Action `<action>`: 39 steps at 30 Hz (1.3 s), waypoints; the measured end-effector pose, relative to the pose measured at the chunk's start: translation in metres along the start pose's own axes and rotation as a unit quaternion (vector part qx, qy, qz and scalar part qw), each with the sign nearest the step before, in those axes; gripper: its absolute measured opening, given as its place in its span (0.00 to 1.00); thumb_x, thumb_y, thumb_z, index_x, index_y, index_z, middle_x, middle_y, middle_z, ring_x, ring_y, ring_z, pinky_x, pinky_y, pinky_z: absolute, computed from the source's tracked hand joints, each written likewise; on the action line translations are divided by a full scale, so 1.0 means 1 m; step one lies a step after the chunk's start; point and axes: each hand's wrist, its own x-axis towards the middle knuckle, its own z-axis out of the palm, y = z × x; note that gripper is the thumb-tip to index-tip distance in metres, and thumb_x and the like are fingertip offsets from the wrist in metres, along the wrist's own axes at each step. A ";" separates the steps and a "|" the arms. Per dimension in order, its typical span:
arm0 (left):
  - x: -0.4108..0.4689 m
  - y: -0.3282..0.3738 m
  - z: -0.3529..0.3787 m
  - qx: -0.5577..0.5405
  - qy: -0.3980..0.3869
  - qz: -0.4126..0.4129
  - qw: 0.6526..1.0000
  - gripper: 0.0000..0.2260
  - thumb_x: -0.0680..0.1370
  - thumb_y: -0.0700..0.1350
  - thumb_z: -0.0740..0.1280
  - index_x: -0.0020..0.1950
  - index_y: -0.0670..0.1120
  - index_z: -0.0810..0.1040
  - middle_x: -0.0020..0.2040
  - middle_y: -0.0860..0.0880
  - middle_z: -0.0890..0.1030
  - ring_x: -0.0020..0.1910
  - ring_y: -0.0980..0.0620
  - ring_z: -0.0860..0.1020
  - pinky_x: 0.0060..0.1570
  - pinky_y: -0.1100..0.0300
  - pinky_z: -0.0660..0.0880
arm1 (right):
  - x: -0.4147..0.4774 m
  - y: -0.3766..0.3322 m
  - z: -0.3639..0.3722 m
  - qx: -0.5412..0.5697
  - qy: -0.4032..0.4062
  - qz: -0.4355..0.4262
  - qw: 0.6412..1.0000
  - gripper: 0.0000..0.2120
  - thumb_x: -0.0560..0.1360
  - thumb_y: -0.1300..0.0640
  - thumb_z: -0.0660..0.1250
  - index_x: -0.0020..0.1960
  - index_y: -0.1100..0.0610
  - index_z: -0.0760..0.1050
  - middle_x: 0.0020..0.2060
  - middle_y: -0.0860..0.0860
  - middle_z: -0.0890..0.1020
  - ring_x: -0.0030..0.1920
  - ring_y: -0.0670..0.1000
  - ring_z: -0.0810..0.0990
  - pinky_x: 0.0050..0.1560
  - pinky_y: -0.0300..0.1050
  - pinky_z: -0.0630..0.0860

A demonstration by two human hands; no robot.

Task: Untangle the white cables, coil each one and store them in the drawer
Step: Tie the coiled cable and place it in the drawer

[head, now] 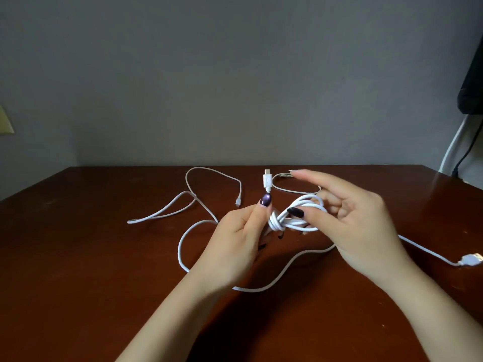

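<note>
Above the middle of the brown table (78, 257), both hands hold a small white coil (295, 218) of cable. My left hand (240, 239) pinches the coil's wrapped end, and its white connector (267, 181) sticks up past the thumb. My right hand (360, 226) grips the coil's loops with thumb and curled fingers, the index finger stretched out. A second white cable (183, 241) lies loose on the table in wide curves, with a small plug (237, 203) at one end and a USB plug (470, 259) at the far right. No drawer is in view.
Another thin loop of cable (295, 190) lies behind the hands near the table's far edge. A grey wall rises behind the table. At the right edge stand a dark object (473, 82), a white tube (452, 145) and a black cord.
</note>
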 end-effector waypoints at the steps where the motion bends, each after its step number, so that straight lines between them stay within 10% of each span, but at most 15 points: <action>1: -0.002 0.003 0.001 -0.018 -0.010 -0.015 1.000 0.28 0.79 0.61 0.55 0.32 0.38 0.64 0.29 0.47 0.60 0.28 0.52 0.56 0.30 0.56 0.54 | 0.001 0.001 -0.001 -0.006 0.001 0.001 1.000 0.21 0.68 0.52 0.71 0.59 0.38 0.75 0.35 0.52 0.82 0.36 0.53 0.81 0.42 0.37 0.77; 6: 0.011 0.011 0.002 -0.035 -0.038 -0.195 0.979 0.24 0.82 0.48 0.58 0.28 0.45 0.81 0.16 0.52 0.65 0.15 0.57 0.63 0.19 0.69 0.60 | 0.005 0.000 -0.003 0.031 -0.050 0.037 0.998 0.19 0.69 0.50 0.71 0.59 0.43 0.76 0.45 0.43 0.83 0.45 0.42 0.82 0.45 0.31 0.75; 10: 0.007 -0.002 0.003 -0.065 -0.051 -0.222 0.972 0.19 0.82 0.44 0.59 0.67 0.32 0.70 0.14 0.52 0.67 0.13 0.60 0.66 0.18 0.74 0.62 | 0.006 -0.001 -0.004 0.069 -0.125 0.090 0.986 0.19 0.72 0.54 0.66 0.63 0.51 0.74 0.55 0.42 0.82 0.55 0.38 0.79 0.53 0.28 0.72; 15: 0.012 0.011 0.005 0.018 -0.083 -0.300 0.950 0.22 0.78 0.46 0.64 0.23 0.46 0.77 0.15 0.50 0.67 0.13 0.56 0.65 0.17 0.73 0.61 | 0.007 -0.001 -0.003 0.136 -0.086 0.126 0.979 0.11 0.67 0.58 0.70 0.49 0.54 0.77 0.41 0.49 0.83 0.45 0.45 0.82 0.45 0.33 0.75; 24: -0.005 0.019 0.004 -0.026 -0.105 -0.165 0.980 0.25 0.82 0.55 0.51 0.35 0.41 0.75 0.22 0.52 0.65 0.20 0.57 0.60 0.21 0.68 0.57 | 0.006 0.002 0.003 0.135 0.012 0.198 0.971 0.09 0.56 0.47 0.74 0.27 0.50 0.77 0.31 0.52 0.82 0.34 0.43 0.79 0.34 0.30 0.70; 39: -0.005 0.016 0.005 -0.043 -0.069 -0.144 0.986 0.26 0.81 0.54 0.54 0.38 0.35 0.77 0.27 0.46 0.61 0.23 0.55 0.58 0.22 0.67 0.56 | 0.006 -0.003 -0.001 0.143 -0.022 0.289 0.946 0.14 0.55 0.41 0.72 0.26 0.50 0.74 0.32 0.52 0.69 0.33 0.44 0.67 0.33 0.36 0.64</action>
